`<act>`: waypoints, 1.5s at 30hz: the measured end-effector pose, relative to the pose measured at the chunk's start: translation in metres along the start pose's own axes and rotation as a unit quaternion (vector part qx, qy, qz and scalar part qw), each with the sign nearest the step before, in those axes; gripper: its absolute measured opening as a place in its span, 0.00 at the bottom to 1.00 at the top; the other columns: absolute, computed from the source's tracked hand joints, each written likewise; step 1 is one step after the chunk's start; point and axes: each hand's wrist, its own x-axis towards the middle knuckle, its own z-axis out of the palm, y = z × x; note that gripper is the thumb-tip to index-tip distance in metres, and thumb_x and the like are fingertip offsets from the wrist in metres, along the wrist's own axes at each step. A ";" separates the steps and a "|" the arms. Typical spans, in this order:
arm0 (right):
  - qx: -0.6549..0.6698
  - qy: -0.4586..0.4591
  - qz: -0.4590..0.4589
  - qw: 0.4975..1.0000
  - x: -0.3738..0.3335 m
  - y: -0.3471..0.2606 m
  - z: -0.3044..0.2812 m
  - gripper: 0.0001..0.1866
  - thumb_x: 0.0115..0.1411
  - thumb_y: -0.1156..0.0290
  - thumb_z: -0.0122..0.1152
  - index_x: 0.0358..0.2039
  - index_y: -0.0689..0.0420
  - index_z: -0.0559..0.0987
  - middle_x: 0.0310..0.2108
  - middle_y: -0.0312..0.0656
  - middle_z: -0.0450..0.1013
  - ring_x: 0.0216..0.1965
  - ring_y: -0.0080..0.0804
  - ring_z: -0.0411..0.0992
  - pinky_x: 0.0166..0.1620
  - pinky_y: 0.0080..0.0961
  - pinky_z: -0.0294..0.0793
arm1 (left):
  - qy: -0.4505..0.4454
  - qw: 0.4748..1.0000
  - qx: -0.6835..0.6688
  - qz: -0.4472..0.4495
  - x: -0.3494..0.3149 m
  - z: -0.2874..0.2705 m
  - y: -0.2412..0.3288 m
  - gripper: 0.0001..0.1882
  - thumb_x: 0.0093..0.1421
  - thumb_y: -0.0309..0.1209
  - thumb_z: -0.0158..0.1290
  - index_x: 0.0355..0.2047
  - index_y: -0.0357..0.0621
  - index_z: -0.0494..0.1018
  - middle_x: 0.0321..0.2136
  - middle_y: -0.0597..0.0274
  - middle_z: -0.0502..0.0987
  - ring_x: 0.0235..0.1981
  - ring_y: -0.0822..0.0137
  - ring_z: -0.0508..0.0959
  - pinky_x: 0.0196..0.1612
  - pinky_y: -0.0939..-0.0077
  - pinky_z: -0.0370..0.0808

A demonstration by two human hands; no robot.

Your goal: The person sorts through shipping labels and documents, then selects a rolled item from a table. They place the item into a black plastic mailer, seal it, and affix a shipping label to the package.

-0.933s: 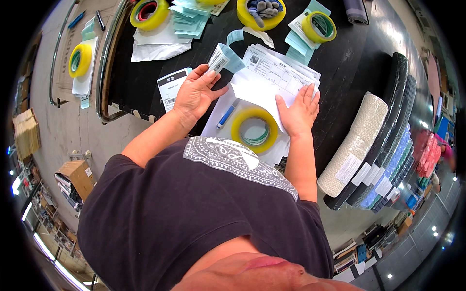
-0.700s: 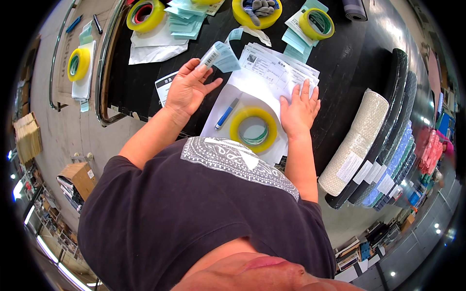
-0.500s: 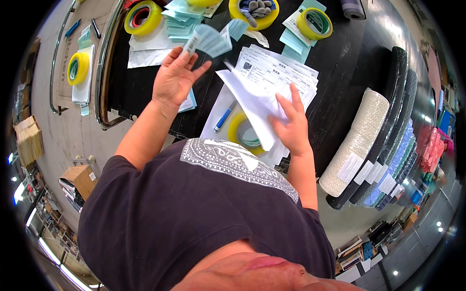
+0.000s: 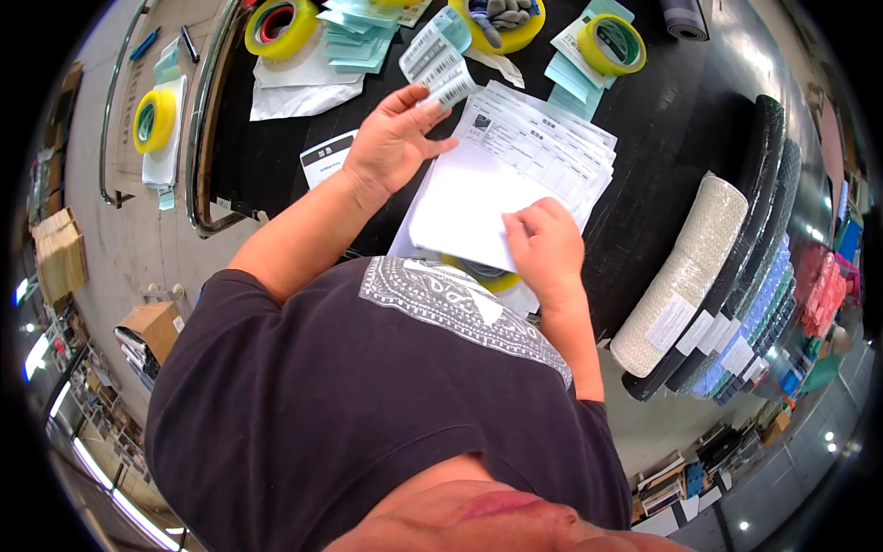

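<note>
I'm watching remotely as the left hand (image 4: 391, 138) is pinching a curling strip of barcoded labels (image 4: 437, 64) by its near end, at the paper stack's (image 4: 497, 184) upper-left edge – presumably leaving the print uncovered; the right hand (image 4: 547, 244) is curling its fingers at the stack's lower right, perhaps steadying it – I can't tell whether it's gripping a sheet; 1 tape roll (image 4: 497, 281) is peeking out beneath; 1 yellow ring (image 4: 526, 39) is cradling grey gloves (image 4: 501, 14) in its core; 1 carton (image 4: 154, 327) is holding unclear goods.
</note>
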 end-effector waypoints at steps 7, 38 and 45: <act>-0.231 -0.001 0.184 0.955 0.023 0.045 0.006 0.38 0.58 0.52 0.59 0.62 0.62 0.64 0.69 0.50 0.49 0.70 0.50 0.43 0.68 0.46 0.44 | 0.058 0.998 0.011 -0.009 -0.013 0.000 -0.014 0.14 0.59 0.22 0.56 0.44 0.52 0.71 0.47 0.61 0.75 0.51 0.61 0.71 0.57 0.34 0.64; -0.219 -0.046 0.185 0.957 0.019 0.039 -0.019 0.29 0.60 0.53 0.59 0.56 0.59 0.72 0.55 0.48 0.69 0.46 0.36 0.73 0.48 0.34 0.71 | -0.053 0.993 0.051 -0.095 -0.003 0.001 -0.001 0.16 0.59 0.21 0.56 0.47 0.48 0.72 0.48 0.56 0.75 0.51 0.59 0.73 0.55 0.37 0.70; -0.281 0.046 0.139 0.948 0.023 0.072 0.015 0.30 0.62 0.52 0.54 0.61 0.53 0.69 0.70 0.45 0.50 0.71 0.50 0.40 0.69 0.44 0.41 | -0.009 0.996 0.027 -0.080 -0.011 -0.001 -0.006 0.15 0.59 0.20 0.56 0.44 0.52 0.73 0.46 0.57 0.76 0.52 0.60 0.73 0.56 0.35 0.67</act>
